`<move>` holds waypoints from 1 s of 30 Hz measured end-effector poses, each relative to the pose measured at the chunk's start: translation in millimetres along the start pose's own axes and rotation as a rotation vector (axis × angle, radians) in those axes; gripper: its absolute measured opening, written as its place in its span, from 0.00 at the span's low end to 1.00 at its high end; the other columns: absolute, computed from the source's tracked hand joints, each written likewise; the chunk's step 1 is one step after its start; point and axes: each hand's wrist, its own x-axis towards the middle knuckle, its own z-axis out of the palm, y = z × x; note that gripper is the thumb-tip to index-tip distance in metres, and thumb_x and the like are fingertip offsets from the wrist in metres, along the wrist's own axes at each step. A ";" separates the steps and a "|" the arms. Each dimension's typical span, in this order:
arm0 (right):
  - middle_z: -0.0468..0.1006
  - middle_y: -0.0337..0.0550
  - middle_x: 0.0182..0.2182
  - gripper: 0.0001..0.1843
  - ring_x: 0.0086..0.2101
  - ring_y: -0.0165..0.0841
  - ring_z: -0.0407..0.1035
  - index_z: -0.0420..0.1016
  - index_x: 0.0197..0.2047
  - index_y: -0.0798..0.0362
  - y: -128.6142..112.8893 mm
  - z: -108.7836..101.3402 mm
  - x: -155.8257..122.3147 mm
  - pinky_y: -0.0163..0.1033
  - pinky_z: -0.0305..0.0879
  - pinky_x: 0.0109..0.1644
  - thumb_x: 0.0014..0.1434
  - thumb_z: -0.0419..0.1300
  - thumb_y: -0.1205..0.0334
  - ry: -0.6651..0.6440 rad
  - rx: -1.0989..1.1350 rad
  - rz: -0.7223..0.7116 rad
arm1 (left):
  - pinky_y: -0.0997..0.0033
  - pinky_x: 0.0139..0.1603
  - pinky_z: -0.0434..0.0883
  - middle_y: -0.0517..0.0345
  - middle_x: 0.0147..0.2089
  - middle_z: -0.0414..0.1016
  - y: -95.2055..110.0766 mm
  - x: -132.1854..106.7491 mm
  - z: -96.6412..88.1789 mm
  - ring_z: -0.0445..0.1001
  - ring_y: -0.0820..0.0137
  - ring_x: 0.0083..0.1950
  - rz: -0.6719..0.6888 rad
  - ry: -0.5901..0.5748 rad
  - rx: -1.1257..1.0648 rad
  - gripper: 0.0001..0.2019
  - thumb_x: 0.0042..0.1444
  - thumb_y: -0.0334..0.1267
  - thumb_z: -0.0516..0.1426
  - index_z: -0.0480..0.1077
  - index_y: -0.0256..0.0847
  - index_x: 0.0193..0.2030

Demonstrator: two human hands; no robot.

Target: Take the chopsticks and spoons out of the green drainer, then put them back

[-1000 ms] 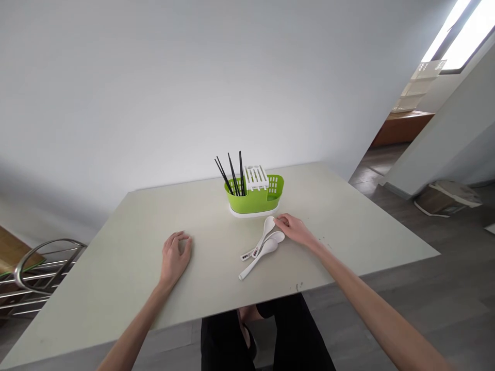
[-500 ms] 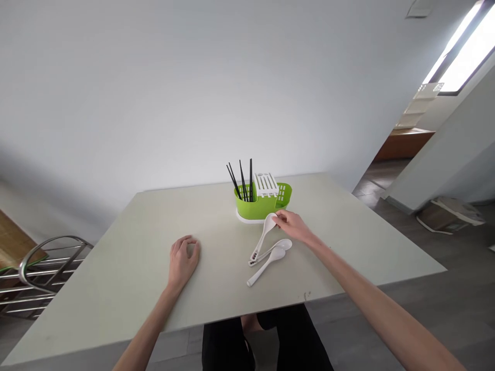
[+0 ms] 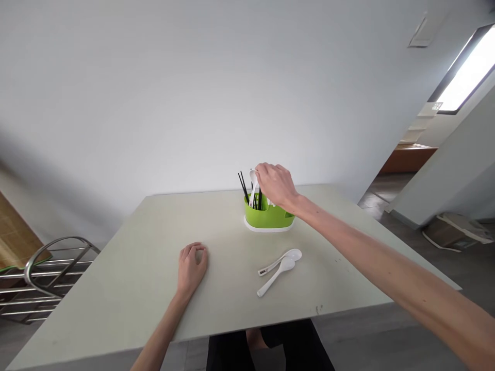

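Observation:
My right hand (image 3: pixel 275 181) pinches a white soup spoon (image 3: pixel 253 181) by its bowl, with the handle hanging down. The handle's end is at the left compartment of a green cutlery holder (image 3: pixel 266 220) on a white base. Black chopsticks (image 3: pixel 243 185) stand in that compartment beside the spoon. My hand hides much of the holder's white slotted part. Two more white soup spoons (image 3: pixel 274 279) lie nearer to me, their bowls touching or overlapping. My left hand (image 3: pixel 192 265) rests on the table to the left, loosely curled, thumb apart from the fingers, holding nothing.
The pale table (image 3: pixel 127 288) backs onto a white wall (image 3: pixel 193 93). At the left stands a metal-framed rack or chair (image 3: pixel 58 268). A box-like object (image 3: pixel 456 232) sits on the floor at the right. My dark-clothed legs (image 3: pixel 270 348) are under the front edge.
My right hand has lifted one spoon off the table and carried it up and forward to the holder's left compartment. My left hand has stayed in place; the view has shifted slightly.

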 end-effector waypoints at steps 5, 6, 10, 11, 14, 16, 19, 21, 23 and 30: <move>0.81 0.58 0.43 0.21 0.41 0.43 0.74 0.73 0.52 0.59 -17.6 25.9 2.1 0.45 0.61 0.46 0.69 0.41 0.79 -0.201 -0.111 -0.126 | 0.46 0.64 0.69 0.46 0.54 0.80 1.8 -2.7 -1.3 0.74 0.51 0.58 -0.005 0.013 -0.015 0.11 0.63 0.46 0.55 0.76 0.45 0.42; 0.81 0.59 0.45 0.21 0.42 0.43 0.74 0.73 0.52 0.60 -20.2 29.6 1.6 0.45 0.61 0.46 0.68 0.42 0.80 -0.239 -0.101 -0.121 | 0.46 0.64 0.69 0.46 0.54 0.80 2.0 -3.2 -1.5 0.74 0.51 0.58 -0.006 0.012 -0.018 0.11 0.63 0.46 0.55 0.76 0.45 0.42; 0.82 0.60 0.47 0.19 0.43 0.43 0.75 0.73 0.55 0.59 -28.7 43.0 -0.2 0.43 0.63 0.46 0.70 0.44 0.76 -0.348 -0.041 -0.080 | 0.45 0.64 0.70 0.47 0.53 0.80 1.1 -3.6 -1.7 0.74 0.50 0.58 -0.019 0.011 -0.029 0.11 0.63 0.47 0.55 0.76 0.46 0.41; 0.83 0.59 0.46 0.18 0.43 0.43 0.76 0.73 0.55 0.59 -30.4 46.6 -0.5 0.43 0.63 0.45 0.71 0.45 0.74 -0.359 -0.032 -0.074 | 0.45 0.63 0.70 0.47 0.53 0.80 0.7 -3.5 -1.6 0.74 0.50 0.58 -0.019 0.011 -0.030 0.10 0.63 0.47 0.55 0.76 0.47 0.41; 0.84 0.56 0.45 0.16 0.42 0.43 0.78 0.74 0.55 0.56 -35.4 58.1 -1.1 0.41 0.63 0.44 0.71 0.49 0.71 -0.386 -0.005 -0.041 | 0.45 0.63 0.71 0.47 0.52 0.80 0.2 -3.2 -1.6 0.74 0.51 0.57 -0.008 0.013 -0.029 0.10 0.63 0.46 0.55 0.76 0.47 0.41; 0.85 0.55 0.44 0.14 0.42 0.43 0.79 0.74 0.54 0.55 -38.6 65.4 -0.6 0.40 0.63 0.43 0.71 0.50 0.70 -0.398 0.016 -0.009 | 0.45 0.63 0.71 0.47 0.51 0.80 0.5 -3.1 -1.7 0.75 0.50 0.57 -0.005 0.016 -0.029 0.10 0.63 0.47 0.55 0.76 0.48 0.40; 0.85 0.54 0.44 0.13 0.41 0.43 0.79 0.73 0.56 0.55 -41.9 71.6 0.2 0.40 0.64 0.43 0.73 0.52 0.65 -0.404 0.052 0.035 | 0.46 0.63 0.71 0.47 0.51 0.80 1.7 -2.9 -2.3 0.75 0.51 0.56 -0.010 0.019 -0.024 0.10 0.63 0.47 0.55 0.76 0.48 0.40; 0.85 0.53 0.43 0.15 0.42 0.43 0.80 0.70 0.60 0.56 -41.8 70.1 -1.6 0.40 0.64 0.42 0.74 0.53 0.60 -0.409 0.074 0.052 | 0.46 0.63 0.71 0.47 0.50 0.80 2.4 -2.7 -2.9 0.76 0.51 0.56 -0.010 0.016 -0.022 0.10 0.63 0.47 0.55 0.76 0.48 0.40; 0.85 0.51 0.42 0.19 0.42 0.43 0.80 0.66 0.64 0.55 -38.2 62.6 -8.6 0.39 0.65 0.42 0.75 0.54 0.56 -0.397 0.117 0.061 | 0.46 0.63 0.71 0.47 0.50 0.80 2.5 -2.6 -3.4 0.76 0.51 0.56 -0.011 0.013 -0.023 0.10 0.63 0.47 0.55 0.76 0.48 0.40; 0.84 0.40 0.39 0.17 0.35 0.36 0.76 0.71 0.61 0.45 9.6 6.0 -90.8 0.40 0.68 0.42 0.75 0.49 0.54 -0.284 0.533 -0.006 | 0.48 0.60 0.72 0.48 0.47 0.81 -0.1 -0.5 -2.8 0.77 0.52 0.53 -0.007 0.005 -0.013 0.11 0.62 0.47 0.55 0.76 0.48 0.40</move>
